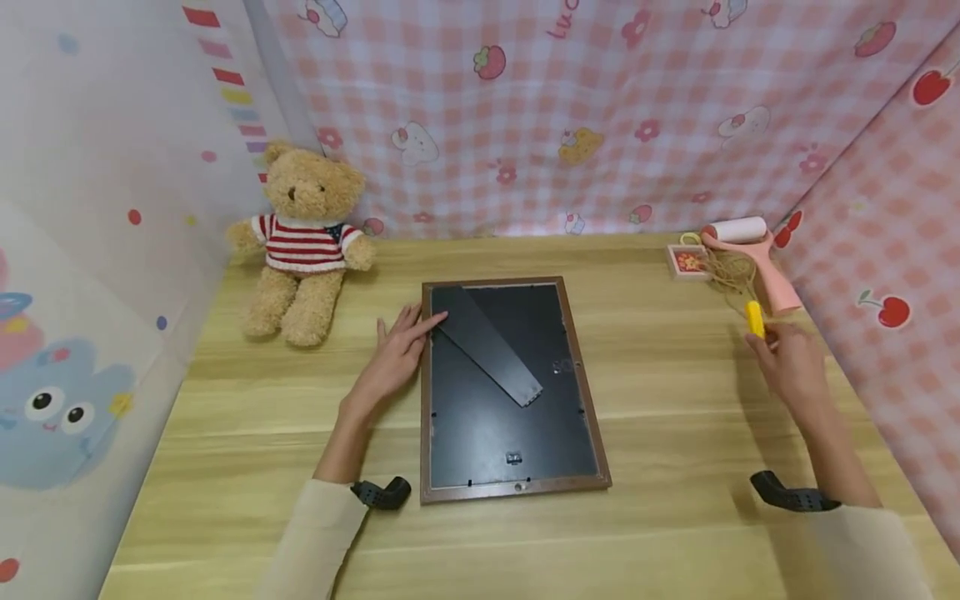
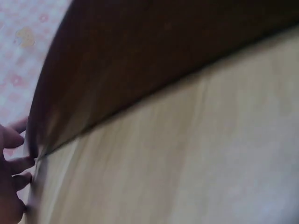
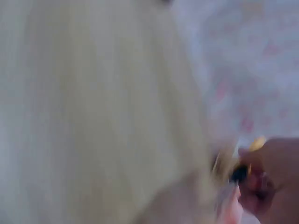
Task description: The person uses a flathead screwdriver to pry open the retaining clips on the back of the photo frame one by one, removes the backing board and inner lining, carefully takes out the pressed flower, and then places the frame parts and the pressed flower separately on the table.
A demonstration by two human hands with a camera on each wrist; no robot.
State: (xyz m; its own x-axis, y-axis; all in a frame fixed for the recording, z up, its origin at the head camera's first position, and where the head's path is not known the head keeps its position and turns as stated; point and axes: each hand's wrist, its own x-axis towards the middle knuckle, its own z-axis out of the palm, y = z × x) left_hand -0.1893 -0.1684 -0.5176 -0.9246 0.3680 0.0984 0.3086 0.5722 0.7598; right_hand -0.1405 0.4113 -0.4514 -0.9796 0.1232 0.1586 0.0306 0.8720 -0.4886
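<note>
A brown picture frame (image 1: pixel 591 417) lies face down on the table, its black back and angled support leg (image 1: pixel 491 346) upward. My left hand (image 1: pixel 393 354) rests at the frame's left edge, fingers extended, the index finger reaching over the rim onto the back. In the left wrist view, fingers (image 2: pixel 16 165) touch the frame's dark side (image 2: pixel 117 60). My right hand (image 1: pixel 797 367) is held at the right, gripping a small yellow tool (image 1: pixel 755 319). In the blurred right wrist view that hand (image 3: pixel 275 182) grips the tool, which shows black (image 3: pixel 239 173) too; its exact kind is unclear.
A teddy bear (image 1: pixel 303 242) in a striped sweater sits at the back left. At the back right lie a pink lint roller (image 1: pixel 772 271), a small framed box (image 1: pixel 687 262) and a bundle of twine (image 1: pixel 729 271). Patterned cloth walls border the table (image 1: pixel 660 542).
</note>
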